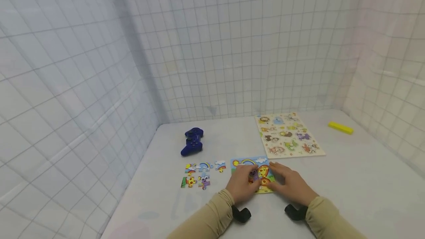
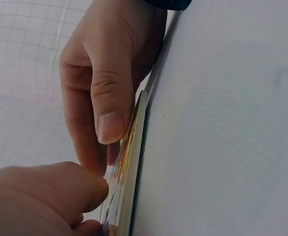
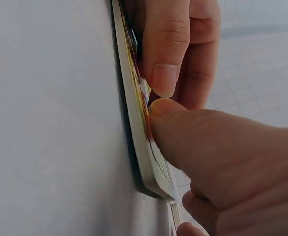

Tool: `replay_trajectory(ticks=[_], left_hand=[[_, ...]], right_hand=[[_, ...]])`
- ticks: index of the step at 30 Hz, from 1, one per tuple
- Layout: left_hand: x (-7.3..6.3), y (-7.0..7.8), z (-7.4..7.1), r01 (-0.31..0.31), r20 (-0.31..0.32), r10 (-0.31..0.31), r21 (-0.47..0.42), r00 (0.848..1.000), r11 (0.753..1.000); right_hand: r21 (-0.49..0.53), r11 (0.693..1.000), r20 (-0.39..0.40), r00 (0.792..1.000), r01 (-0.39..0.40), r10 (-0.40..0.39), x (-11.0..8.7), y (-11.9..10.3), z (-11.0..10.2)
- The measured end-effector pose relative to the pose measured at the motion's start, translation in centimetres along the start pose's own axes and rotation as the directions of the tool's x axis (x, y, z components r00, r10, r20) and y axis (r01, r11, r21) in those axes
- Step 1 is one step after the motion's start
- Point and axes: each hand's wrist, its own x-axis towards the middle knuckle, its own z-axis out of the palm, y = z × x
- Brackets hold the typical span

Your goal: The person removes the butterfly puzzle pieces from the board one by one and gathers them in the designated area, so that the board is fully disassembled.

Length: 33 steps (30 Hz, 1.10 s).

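Note:
A small picture puzzle [image 1: 261,159] with a sun, rainbow and yellow animal lies flat on the table. My left hand [image 1: 243,184] rests over its left and middle part, thumb and fingers spread around a purple patch. Whether a piece there is raised I cannot tell. At the right edge my right hand [image 1: 292,184] touches the board with relaxed fingers. In the right wrist view, the right thumb [image 3: 176,128] lies against the board's face [image 3: 143,147], close to the left thumb [image 3: 164,59]. The left wrist view shows the board edge-on [image 2: 132,167] beside both hands.
Several loose jigsaw pieces [image 1: 204,166] lie left of the board. Behind them is a blue game controller [image 1: 193,141]. A larger animal puzzle board [image 1: 285,135] sits behind the right hand, and a yellow bar [image 1: 341,127] lies farther right. Grid-patterned cloth walls [image 1: 212,58] enclose the table.

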Motion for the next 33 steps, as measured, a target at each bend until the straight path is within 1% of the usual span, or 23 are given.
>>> replay_trajectory(ticks=[6, 10, 14, 20, 25, 27, 33], left_hand=[[0.04, 0.10, -0.27, 0.005, -0.019, -0.006, -0.042, 1.000, 0.999], [0.01, 0.06, -0.33, 0.054, 0.022, -0.052, -0.095, 0.998, 0.994], [0.11, -0.12, -0.19, 0.074, 0.042, -0.068, -0.138, 0.997, 0.988], [0.42, 0.08, -0.29, 0.119, 0.056, -0.109, -0.239, 0.992, 0.964], [0.43, 0.38, -0.62, 0.125, 0.018, -0.126, -0.324, 0.992, 0.938], [0.51, 0.42, -0.53, 0.131, 0.007, -0.137, -0.330, 0.991, 0.935], [0.79, 0.60, 0.04, 0.147, -0.027, -0.157, -0.226, 0.987, 0.963]], right_hand=[[0.000, 0.999, 0.022, 0.999, -0.044, 0.044, 0.24, -0.13, -0.02], [-0.011, 0.997, 0.058, 0.995, -0.081, 0.081, 0.39, -0.19, 0.03], [-0.014, 0.995, 0.081, 0.992, -0.095, 0.096, 0.41, -0.32, 0.04], [-0.021, 0.996, 0.063, 0.994, -0.082, 0.083, 0.34, -0.26, -0.08], [-0.011, 0.997, 0.063, 0.995, -0.072, 0.072, 0.38, -0.47, -0.28], [-0.009, 0.997, 0.068, 0.994, -0.080, 0.081, 0.38, -0.53, -0.30], [-0.007, 0.996, 0.078, 0.993, -0.090, 0.090, 0.29, -0.35, -0.13]])
